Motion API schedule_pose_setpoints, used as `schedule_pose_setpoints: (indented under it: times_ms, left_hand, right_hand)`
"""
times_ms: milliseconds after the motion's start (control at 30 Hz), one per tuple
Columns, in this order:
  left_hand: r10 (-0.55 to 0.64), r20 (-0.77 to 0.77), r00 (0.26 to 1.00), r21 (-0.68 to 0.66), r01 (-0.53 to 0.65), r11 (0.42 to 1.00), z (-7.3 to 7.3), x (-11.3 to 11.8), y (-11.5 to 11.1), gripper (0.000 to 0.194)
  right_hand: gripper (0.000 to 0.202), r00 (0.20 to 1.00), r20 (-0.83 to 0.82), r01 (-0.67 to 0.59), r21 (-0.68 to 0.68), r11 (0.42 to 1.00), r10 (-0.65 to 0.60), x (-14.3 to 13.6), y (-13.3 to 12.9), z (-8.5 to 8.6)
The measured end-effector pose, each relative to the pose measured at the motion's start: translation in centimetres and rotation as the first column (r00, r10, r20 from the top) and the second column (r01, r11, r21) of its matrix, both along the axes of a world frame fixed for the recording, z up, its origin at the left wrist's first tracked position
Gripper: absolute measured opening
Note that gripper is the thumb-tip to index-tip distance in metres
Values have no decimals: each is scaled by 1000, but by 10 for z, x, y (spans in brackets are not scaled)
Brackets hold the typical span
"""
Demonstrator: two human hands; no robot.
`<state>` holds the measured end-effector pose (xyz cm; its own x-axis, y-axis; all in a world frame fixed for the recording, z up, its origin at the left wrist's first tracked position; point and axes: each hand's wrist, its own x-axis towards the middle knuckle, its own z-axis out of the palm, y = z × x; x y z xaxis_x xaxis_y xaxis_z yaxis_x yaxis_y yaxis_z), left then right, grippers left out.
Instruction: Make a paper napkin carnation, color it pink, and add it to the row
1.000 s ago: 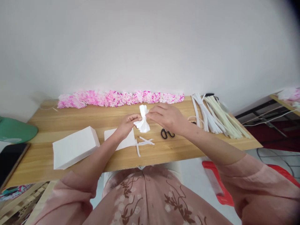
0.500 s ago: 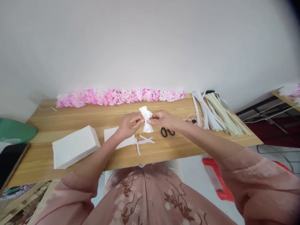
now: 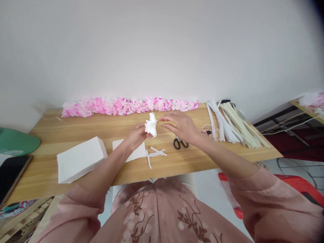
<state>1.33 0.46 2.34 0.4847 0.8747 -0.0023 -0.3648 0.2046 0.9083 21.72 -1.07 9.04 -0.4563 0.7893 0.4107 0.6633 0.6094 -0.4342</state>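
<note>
My left hand is closed on a white tissue-paper flower, its ruffled layers facing right. Just right of it, my right hand has thumb and fingers apart, with a small gap to the paper. Below the hands lie a flat stack of white tissue sheets, partly covered by my left forearm, and several short white strips. Black-handled scissors rest under my right wrist, their blades mostly hidden.
A thick white paper block sits at left, near a dark phone and a green object. Pink-and-white paper flowers line the wall. Bundles of white strips and cream strips lie at right on the wooden table.
The tissue paper has turned from an upright bow shape to a bunched flower facing right, and moved slightly left. My right hand has let go of it and opened.
</note>
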Motion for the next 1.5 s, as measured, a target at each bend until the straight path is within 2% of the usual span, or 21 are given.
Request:
schedule_pose_setpoints:
  times_ms: [33,100,200,300,367,400,433,500,533,567,600,633,700,733,767,833,1000,1167,1300,1400,1500]
  left_hand:
    - [-23,27,999,-39,24,999,-1,1,-1,32]
    - [-58,46,997,-83,62,995,-1,2,-2,29]
    - [-114,34,993,-55,116,992,-2,2,-4,27]
    - [-81,-76,994,85,88,992,-1,2,-6,31]
    - [-3,-225,974,225,55,973,2,1,-7,33]
    - [54,-305,951,316,47,948,4,1,-8,33]
    - [125,-379,917,418,50,907,6,1,-8,32]
    - [278,-470,838,613,84,786,10,1,-9,32]
    - [337,-488,805,676,105,730,11,0,-8,33]
    - [365,-496,788,701,114,704,11,0,-8,33]
    - [357,-495,792,688,106,718,11,-1,-6,33]
    - [322,-480,816,641,76,763,10,-2,-5,34]
    - [232,-397,888,484,-12,875,6,-3,-2,37]
    - [200,-340,919,405,-49,913,4,-4,0,39]
    - [184,-288,940,344,-78,936,2,-5,2,40]
    - [177,-231,957,281,-109,954,0,-6,4,42]
    - [226,-235,945,294,-152,943,0,-6,5,42]
    - [342,-202,918,267,-285,921,-1,-5,6,36]
    - [424,-188,886,218,-383,898,-3,-2,7,32]
    - [439,-212,873,199,-401,894,-7,-1,8,33]
    - [402,-198,894,162,-375,913,-10,-1,10,30]
  right_hand:
    - [22,996,78,-54,87,995,47,-1,0,1]
    - [23,972,206,-150,173,973,113,-4,-1,1]
    - [28,947,306,-167,190,968,103,-10,-3,3]
    - [29,968,251,-36,58,998,20,-13,-4,3]
    - [29,989,141,52,-145,988,-32,-12,-2,-1]
    - [30,997,65,67,-282,957,-51,-12,-1,-4]
    - [32,997,-24,55,-433,900,-73,-11,1,-7]
    - [37,968,-197,-27,-698,716,-156,-10,5,-15]
    - [39,943,-259,-73,-776,627,-210,-10,7,-19]
    - [41,920,-301,-108,-813,572,-253,-10,8,-22]
    - [43,903,-330,-126,-816,564,-275,-11,9,-24]
    - [45,897,-348,-123,-791,599,-274,-11,10,-25]
    - [46,900,-364,-73,-667,741,-239,-11,11,-26]
    - [45,903,-367,-41,-593,804,-224,-11,11,-26]
    - [44,903,-372,-14,-528,849,-216,-11,11,-27]
    - [43,889,-405,3,-464,886,-215,-10,11,-28]
    - [48,797,-558,-97,-499,861,-233,-8,11,-38]
    - [52,661,-714,-315,-544,778,-231,-10,15,-46]
    - [54,671,-699,-346,-590,730,-247,-18,22,-51]
    - [54,663,-698,-285,-570,770,-272,-24,26,-57]
    - [49,632,-719,-212,-519,828,-288,-25,30,-63]
